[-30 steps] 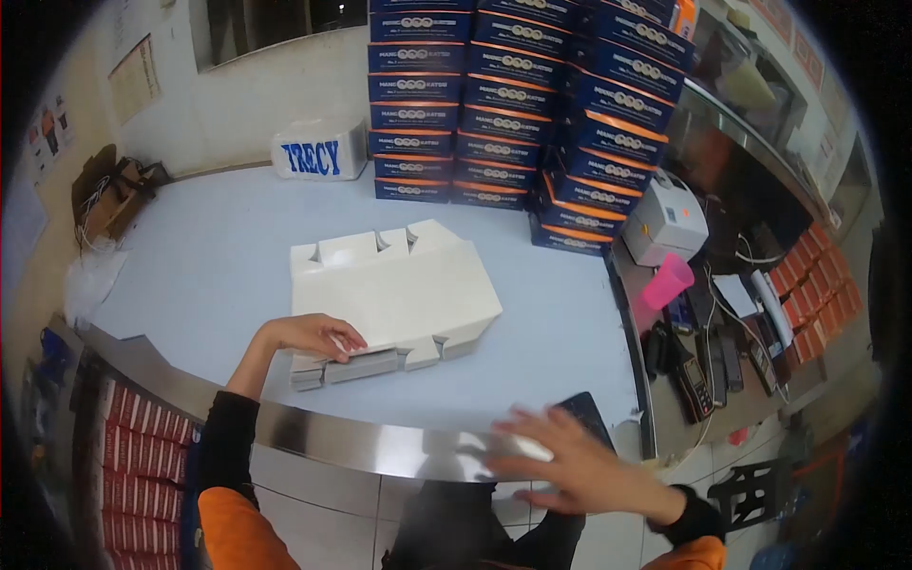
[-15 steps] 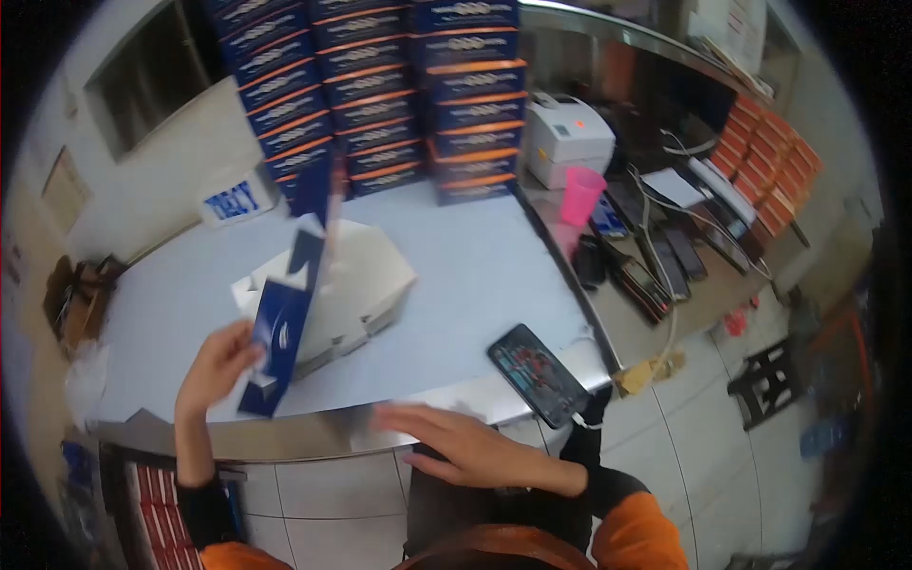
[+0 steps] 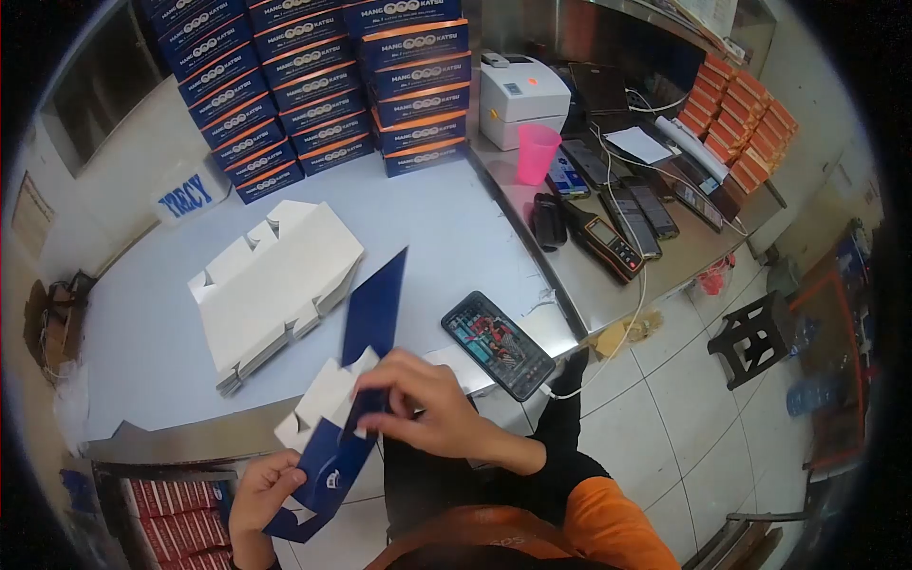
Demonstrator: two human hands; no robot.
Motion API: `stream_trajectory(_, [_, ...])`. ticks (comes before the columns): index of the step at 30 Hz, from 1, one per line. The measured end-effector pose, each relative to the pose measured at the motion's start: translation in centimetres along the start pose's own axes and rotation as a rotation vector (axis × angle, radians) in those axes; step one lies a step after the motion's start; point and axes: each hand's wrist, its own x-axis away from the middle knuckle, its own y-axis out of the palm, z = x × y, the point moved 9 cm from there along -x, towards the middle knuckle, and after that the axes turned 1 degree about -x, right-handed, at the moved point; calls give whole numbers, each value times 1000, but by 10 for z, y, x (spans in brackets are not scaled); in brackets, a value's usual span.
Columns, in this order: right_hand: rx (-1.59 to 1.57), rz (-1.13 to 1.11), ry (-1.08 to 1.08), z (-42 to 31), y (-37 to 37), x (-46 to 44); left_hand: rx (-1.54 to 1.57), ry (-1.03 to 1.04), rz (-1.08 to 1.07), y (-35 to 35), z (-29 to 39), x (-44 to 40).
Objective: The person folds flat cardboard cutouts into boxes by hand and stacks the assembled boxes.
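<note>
A dark blue cardboard box blank (image 3: 328,467), white on its inner side, is held between my two hands over the table's front edge. My left hand (image 3: 266,489) pinches its lower left end, thumb on the blue face. At the middle, my right hand (image 3: 418,404) grips the blank near its white flaps, with curled fingers. One long blue panel reaches up past my right hand. Beyond it on the table lies a stack of flat box blanks (image 3: 280,285), white side up.
Tall stacks of finished blue boxes (image 3: 418,85) stand at the back. A phone (image 3: 499,344) with a cable lies at the table's front right. On the side counter are a label printer (image 3: 522,100), a pink cup (image 3: 538,155), several phones and a handheld device (image 3: 608,242).
The blue blank has come down and right from above the stack toward my body. My right hand, free before, now grips it too. The view has shifted.
</note>
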Motion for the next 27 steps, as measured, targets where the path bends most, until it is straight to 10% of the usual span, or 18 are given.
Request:
stream_trajectory(3, [-60, -385, -236, -36, 24, 7, -77, 87, -171, 10, -14, -3])
stream_trajectory(10, [-154, 10, -80, -28, -14, 1, 340, 101, 218, 12, -6, -2])
stream_trajectory(15, [86, -429, -346, -48, 29, 17, 100, 141, 124, 16, -10, 9])
stream_trajectory(18, [302, -99, -154, -33, 7, 10, 57, 148, 47, 25, -5, 4])
stream_trajectory(27, [175, -471, -161, -15, 39, 15, -37, 169, 109, 28, 14, 0])
